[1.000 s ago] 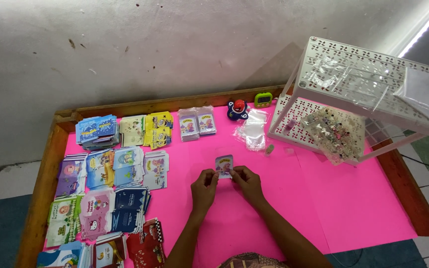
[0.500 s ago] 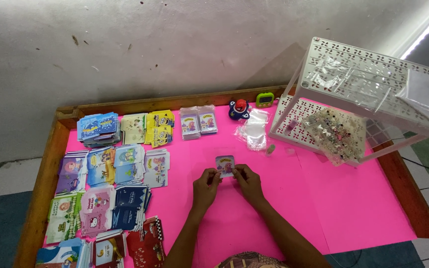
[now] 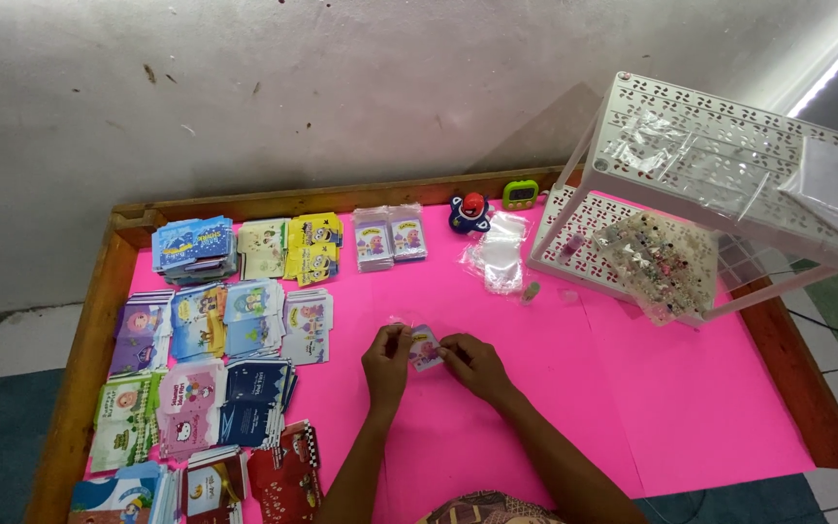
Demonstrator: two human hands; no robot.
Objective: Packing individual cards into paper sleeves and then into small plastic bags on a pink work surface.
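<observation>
Along the left side of the table (image 3: 691, 408), which was covered in bright pink paper, lay rows of small printed packets (image 3: 215, 369) in short stacks, blue, yellow, purple, pink and dark navy. Farther in, near the back edge, sat two stacks of small purple cards (image 3: 390, 236).

Near the middle, the left hand (image 3: 386, 363) and the right hand (image 3: 472, 365) met over the pink paper. Each grip was pressed together, pinching an edge of one small card in a clear sleeve (image 3: 425, 348), the left on its left edge and the right on its right edge, so the card sat between the fingertips just above the table.

Beyond the hands lay a loose pile of clear plastic bags (image 3: 499, 254), with a small blue toy figure (image 3: 469, 211) and a green digital timer (image 3: 521, 194) by the back rim. On the right stood a white perforated rack (image 3: 729, 155), its lower shelf holding a sheet of small trinkets (image 3: 657, 260).
</observation>
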